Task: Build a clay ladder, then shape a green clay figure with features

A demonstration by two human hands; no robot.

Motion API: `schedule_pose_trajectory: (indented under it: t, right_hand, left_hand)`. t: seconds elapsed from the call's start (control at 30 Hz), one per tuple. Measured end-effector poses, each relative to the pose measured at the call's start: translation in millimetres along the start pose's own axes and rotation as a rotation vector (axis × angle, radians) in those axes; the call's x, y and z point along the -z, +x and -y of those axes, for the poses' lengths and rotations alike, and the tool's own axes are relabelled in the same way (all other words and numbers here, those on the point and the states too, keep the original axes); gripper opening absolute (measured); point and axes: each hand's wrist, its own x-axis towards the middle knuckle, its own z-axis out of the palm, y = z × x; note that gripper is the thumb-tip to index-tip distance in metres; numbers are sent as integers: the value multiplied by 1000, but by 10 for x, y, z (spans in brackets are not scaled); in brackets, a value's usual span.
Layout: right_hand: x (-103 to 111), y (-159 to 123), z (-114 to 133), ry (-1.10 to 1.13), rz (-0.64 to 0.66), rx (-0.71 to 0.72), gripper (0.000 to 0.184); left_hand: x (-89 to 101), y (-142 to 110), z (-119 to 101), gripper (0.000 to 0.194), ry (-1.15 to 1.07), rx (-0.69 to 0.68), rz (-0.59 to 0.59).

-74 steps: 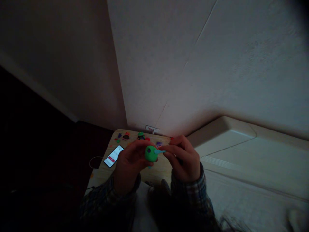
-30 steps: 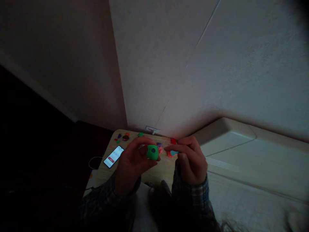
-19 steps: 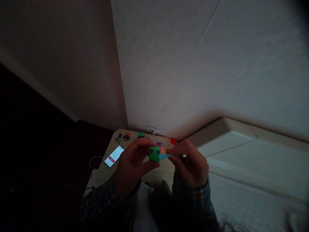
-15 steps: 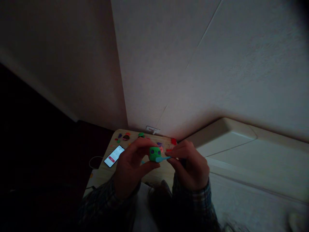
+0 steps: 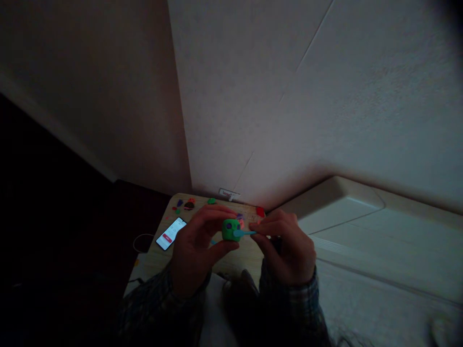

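Between the thumb and fingers of my left hand (image 5: 198, 246) is a small green modelling-clay figure (image 5: 227, 233) with dark purple round spots on its front. My right hand (image 5: 287, 246) pinches the thin end of a light blue plastic modelling tool (image 5: 246, 233). The tool's wider tip lies against the right part of the figure's front and covers some of it. Both hands are held above a small wooden table (image 5: 231, 262), close to each other.
A lit phone (image 5: 171, 233) lies at the table's left. Several coloured clay bits, among them a green piece (image 5: 211, 201), a dark round piece (image 5: 189, 206) and a red piece (image 5: 260, 211), lie along the back. A wall (image 5: 224, 120) rises behind; a pale moulded panel (image 5: 343, 207) stands right.
The blue tool's tip has moved up slightly on the figure's front, and the tool is now nearly level. The figure has turned or shifted a little to the left.
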Motion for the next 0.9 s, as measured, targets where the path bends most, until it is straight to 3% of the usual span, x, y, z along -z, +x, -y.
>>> schedule_pose_trajectory:
  t: [0.13, 0.3, 0.9]
  right_hand:
    - [-10, 13, 12, -57, 0, 5, 5]
    - [-35, 2, 3, 41, -30, -19, 4]
    - [-6, -45, -64, 170, -1, -67, 6]
  left_hand:
    - [9, -13, 4, 27, -3, 33, -10]
    - [-5, -11, -4, 27, 21, 3, -33]
    - [82, -23, 18, 28, 184, -131, 69]
